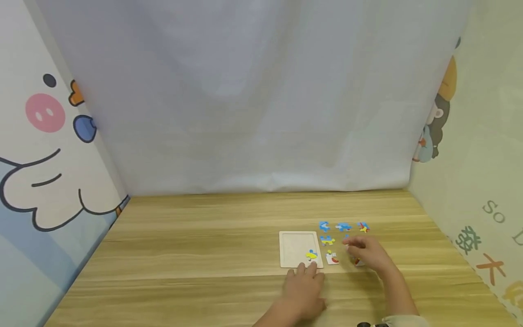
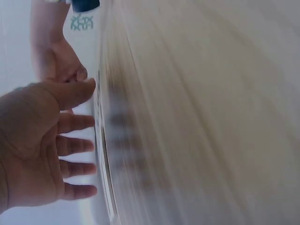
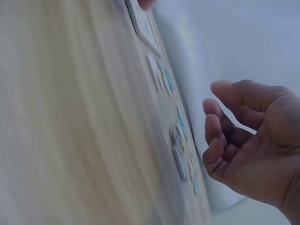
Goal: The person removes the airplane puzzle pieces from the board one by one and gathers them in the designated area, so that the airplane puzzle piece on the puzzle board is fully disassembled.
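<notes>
A square wooden puzzle tray (image 1: 292,247) lies on the table with a yellow and blue jigsaw piece (image 1: 311,255) in its front right part. At the tray's front edge is my left hand (image 1: 303,288), its fingers stretched toward that piece; whether they touch the tray I cannot tell. My right hand (image 1: 368,254) hovers over the loose pieces to the right, partly covering some of them. In the right wrist view its fingers (image 3: 213,126) bend loosely, with nothing visible between them and the thumb. A red and white piece (image 1: 332,259) lies between tray and right hand.
Behind it lie a blue and yellow piece (image 1: 327,240) and a back row: a small blue piece (image 1: 324,226), a wider blue one (image 1: 343,226) and a red, blue and yellow one (image 1: 363,226). A white curtain (image 1: 265,113) hangs behind the wooden table (image 1: 184,245).
</notes>
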Motion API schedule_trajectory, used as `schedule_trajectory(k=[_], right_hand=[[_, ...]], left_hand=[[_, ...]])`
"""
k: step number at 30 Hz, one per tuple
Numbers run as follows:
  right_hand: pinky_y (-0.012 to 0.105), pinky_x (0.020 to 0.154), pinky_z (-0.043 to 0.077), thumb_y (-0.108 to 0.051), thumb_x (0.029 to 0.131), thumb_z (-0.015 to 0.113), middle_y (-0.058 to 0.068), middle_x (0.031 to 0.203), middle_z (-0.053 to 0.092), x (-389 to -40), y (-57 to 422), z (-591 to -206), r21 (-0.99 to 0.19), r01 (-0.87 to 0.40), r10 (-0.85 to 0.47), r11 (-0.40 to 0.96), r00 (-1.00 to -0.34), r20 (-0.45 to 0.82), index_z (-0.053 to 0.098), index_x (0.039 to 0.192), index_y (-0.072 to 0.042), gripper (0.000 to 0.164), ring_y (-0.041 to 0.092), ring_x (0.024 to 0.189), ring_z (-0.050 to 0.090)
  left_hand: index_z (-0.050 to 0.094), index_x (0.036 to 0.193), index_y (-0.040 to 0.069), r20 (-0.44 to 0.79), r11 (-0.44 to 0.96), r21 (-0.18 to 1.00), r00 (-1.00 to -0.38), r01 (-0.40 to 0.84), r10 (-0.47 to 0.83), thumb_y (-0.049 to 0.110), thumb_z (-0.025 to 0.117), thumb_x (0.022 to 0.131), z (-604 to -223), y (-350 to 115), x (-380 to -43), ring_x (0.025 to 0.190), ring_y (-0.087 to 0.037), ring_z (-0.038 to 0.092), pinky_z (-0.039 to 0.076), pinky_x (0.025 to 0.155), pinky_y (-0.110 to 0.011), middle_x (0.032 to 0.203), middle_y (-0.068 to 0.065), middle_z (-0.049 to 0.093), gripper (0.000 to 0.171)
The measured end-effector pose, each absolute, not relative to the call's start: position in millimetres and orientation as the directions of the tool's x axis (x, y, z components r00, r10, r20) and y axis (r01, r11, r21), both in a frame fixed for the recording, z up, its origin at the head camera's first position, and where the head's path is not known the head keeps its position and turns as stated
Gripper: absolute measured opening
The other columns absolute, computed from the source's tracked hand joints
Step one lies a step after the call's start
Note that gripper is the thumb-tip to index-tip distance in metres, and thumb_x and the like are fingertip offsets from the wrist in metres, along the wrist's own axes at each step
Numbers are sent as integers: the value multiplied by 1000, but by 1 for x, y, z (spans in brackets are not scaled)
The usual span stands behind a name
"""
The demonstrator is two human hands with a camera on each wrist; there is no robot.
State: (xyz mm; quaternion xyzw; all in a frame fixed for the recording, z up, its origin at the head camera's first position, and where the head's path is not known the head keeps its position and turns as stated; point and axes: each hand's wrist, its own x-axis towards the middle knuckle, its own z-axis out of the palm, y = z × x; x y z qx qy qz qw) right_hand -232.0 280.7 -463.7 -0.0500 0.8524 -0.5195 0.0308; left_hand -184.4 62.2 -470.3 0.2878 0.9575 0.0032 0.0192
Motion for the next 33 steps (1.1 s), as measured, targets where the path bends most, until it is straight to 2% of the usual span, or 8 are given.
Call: schedule_trajectory(k=[3, 7, 12, 18, 25, 33], right_hand=[[32, 66, 49, -6, 90, 58, 19, 103, 62, -229, 267, -462, -891, -56, -83, 451, -996, 21, 59, 111, 11, 27, 22, 85, 54], [29, 73, 47, -4, 89, 59, 17, 103, 63, -230, 252, -463, -889, -67, -31, 454, -998, 59, 62, 108, 8, 22, 22, 90, 56], [29, 66, 50, -1, 87, 58, 15, 93, 62, -234, 236, -472, -914, -44, -30, 404, -999, 35, 62, 105, 7, 20, 23, 80, 57], [26, 61, 47, 1, 84, 61, 8, 86, 62, -240, 224, -481, -899, -73, -52, 431, -997, 56, 64, 102, 6, 18, 20, 73, 53], [29, 64, 47, -1, 82, 65, 2, 81, 61, -247, 219, -484, -833, -112, -135, 541, -990, 46, 66, 100, 3, 19, 16, 73, 53], [27, 53, 41, 0, 70, 70, 0, 68, 52, -252, 214, -482, -745, -189, -244, 640, -969, 36, 66, 101, 3, 31, 14, 60, 47]], left_hand=[[59, 121, 20, -2, 806, 60, -807, 589, 590, 48, 64, 82, -468, 50, -191, 110, -20, 48, 43, 85, -38, 125, 0, 50, 48], [60, 121, 17, 74, 801, 131, -811, 584, 580, 38, 66, 84, -465, 38, -203, 106, -22, 53, 46, 83, -38, 121, -4, 55, 43], [60, 121, 12, 125, 812, 208, -838, 546, 532, 31, 65, 85, -468, 27, -219, 108, -27, 54, 47, 83, -42, 123, -9, 55, 41], [60, 122, 12, 123, 813, 260, -853, 521, 507, 33, 65, 85, -476, 18, -235, 116, -32, 48, 45, 87, -48, 130, -12, 50, 42], [57, 126, 16, 128, 807, 254, -846, 533, 518, 36, 62, 87, -482, 11, -250, 121, -32, 41, 43, 86, -50, 135, -11, 44, 45], [55, 129, 22, 50, 836, 225, -863, 501, 503, 40, 59, 88, -485, 7, -260, 126, -32, 36, 38, 91, -52, 139, -8, 41, 46]])
